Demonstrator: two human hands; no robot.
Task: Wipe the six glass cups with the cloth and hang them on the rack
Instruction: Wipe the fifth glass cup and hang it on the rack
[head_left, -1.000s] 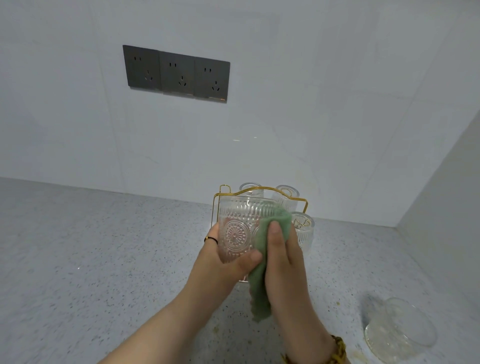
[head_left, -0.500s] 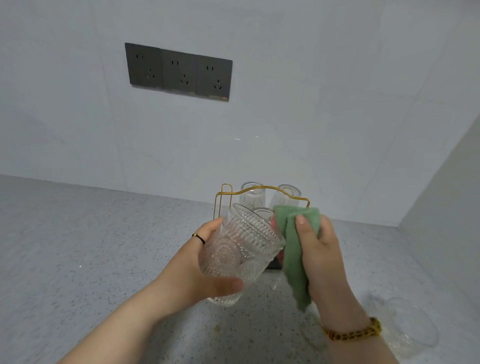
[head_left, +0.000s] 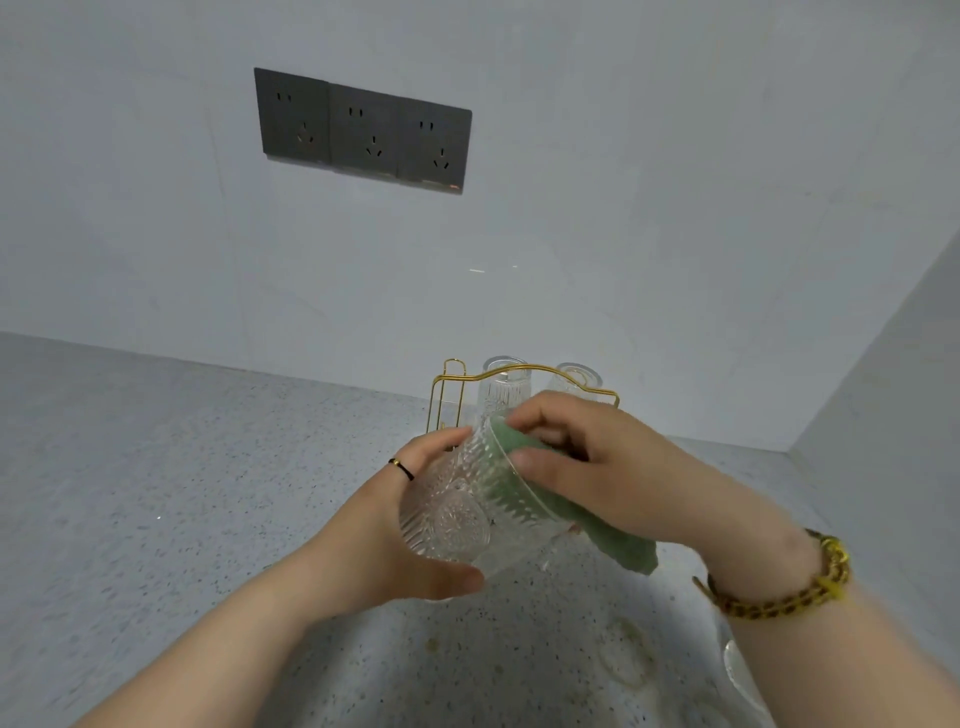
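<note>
My left hand (head_left: 387, 525) grips a ribbed glass cup (head_left: 457, 512), tilted with its mouth to the upper right. The green cloth (head_left: 524, 480) is pushed into the cup's mouth, its tail hanging out at the lower right. My right hand (head_left: 613, 467) holds the cloth with fingers at the rim. Behind the hands stands the gold wire rack (head_left: 449, 387) with two upturned glass cups (head_left: 506, 387) on it; its lower part is hidden.
The speckled grey counter (head_left: 156, 493) runs to the white wall, which carries a dark triple socket panel (head_left: 363, 130). A side wall closes the right. Part of a clear glass piece (head_left: 735, 670) shows under my right forearm.
The right hand has moved from beside the cup to its mouth and pushed the cloth inside. The left hand has tilted the cup further over.
</note>
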